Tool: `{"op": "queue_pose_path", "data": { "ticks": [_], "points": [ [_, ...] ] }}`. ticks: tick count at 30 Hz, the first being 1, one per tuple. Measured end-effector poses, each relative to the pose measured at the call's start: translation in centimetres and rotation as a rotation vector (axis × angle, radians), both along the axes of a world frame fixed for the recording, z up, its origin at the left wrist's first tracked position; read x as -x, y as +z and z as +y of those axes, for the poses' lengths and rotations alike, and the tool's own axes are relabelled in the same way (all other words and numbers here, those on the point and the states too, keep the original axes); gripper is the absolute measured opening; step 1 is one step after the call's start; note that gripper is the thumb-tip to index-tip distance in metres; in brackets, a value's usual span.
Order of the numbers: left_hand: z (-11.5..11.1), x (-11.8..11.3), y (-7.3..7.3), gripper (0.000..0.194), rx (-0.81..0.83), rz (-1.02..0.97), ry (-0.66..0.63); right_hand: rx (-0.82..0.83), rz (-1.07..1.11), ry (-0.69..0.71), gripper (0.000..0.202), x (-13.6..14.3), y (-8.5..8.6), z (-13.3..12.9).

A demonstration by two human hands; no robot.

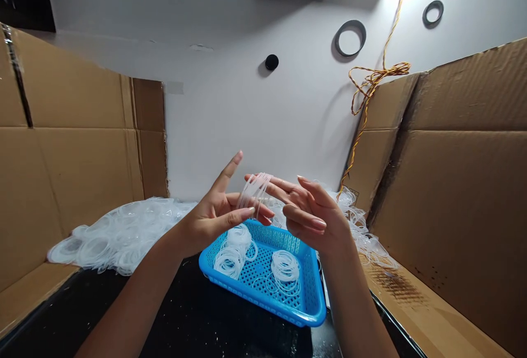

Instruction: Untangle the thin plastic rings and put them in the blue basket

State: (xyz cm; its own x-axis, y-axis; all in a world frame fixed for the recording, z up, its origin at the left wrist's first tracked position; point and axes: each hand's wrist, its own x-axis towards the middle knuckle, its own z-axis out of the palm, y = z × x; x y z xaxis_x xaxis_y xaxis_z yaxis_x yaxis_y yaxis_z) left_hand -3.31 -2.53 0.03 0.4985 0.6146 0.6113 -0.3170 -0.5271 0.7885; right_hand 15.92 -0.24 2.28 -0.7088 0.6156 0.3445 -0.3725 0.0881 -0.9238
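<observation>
A bunch of thin translucent rings (255,189) is looped between my two hands, above the basket. My left hand (214,212) carries the rings on its lower fingers, the thumb lying against them and the index finger pointing up. On the other side, outstretched fingertips of my right hand (310,204) are hooked through the same loops, with its thumb and other fingers loosely bent. Below them stands a blue perforated plastic basket (263,304). Inside it lie ring bundles, one pile (230,256) at the left and another (285,270) at the right.
A large heap of clear rings (123,234) lies at the left, and more loose rings (362,229) at the right. Cardboard walls (82,155) (465,182) flank the black tabletop (193,314). A twisted orange cord (373,80) hangs down the white wall.
</observation>
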Motion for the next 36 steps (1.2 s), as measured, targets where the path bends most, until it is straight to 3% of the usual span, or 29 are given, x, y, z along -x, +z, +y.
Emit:
{"op": "queue_pose_path", "data": {
  "ticks": [3,6,10,12,15,18,22,27,36],
  "points": [
    [0.2,0.3,0.2,0.051,-0.054,-0.015,-0.044,-0.028,-0.015,0.035,0.049,-0.4,-0.2,0.5],
    [0.4,0.6,0.3,0.032,-0.03,-0.042,-0.113,-0.118,-0.194,0.058,0.043,-1.2,-0.5,1.1],
    [0.5,0.9,0.3,0.028,0.095,0.011,-0.245,-0.28,-0.231,-0.137,0.023,-1.8,-0.7,1.1],
    [0.5,0.8,0.2,0.03,0.147,0.051,-0.316,-0.373,-0.175,-0.215,0.034,-1.5,-0.8,0.7],
    [0.4,0.6,0.1,0.043,0.195,0.067,-0.408,-0.505,-0.213,-0.158,0.069,-0.2,-1.3,0.1],
    [0.3,0.5,0.1,0.055,0.225,0.056,-0.44,-0.52,-0.215,-0.153,0.052,1.3,-1.9,-0.2],
    [0.2,0.6,0.2,0.06,0.256,0.051,-0.433,-0.495,-0.187,-0.34,0.021,2.0,-2.0,-0.3],
    [0.4,0.7,0.2,0.06,0.262,-0.015,-0.414,-0.495,-0.085,-0.5,0.026,1.4,-1.6,-0.8],
    [0.6,0.6,0.3,0.075,0.324,-0.041,-0.362,-0.518,-0.106,-0.579,0.025,1.3,-1.6,-1.6]
  ]
}}
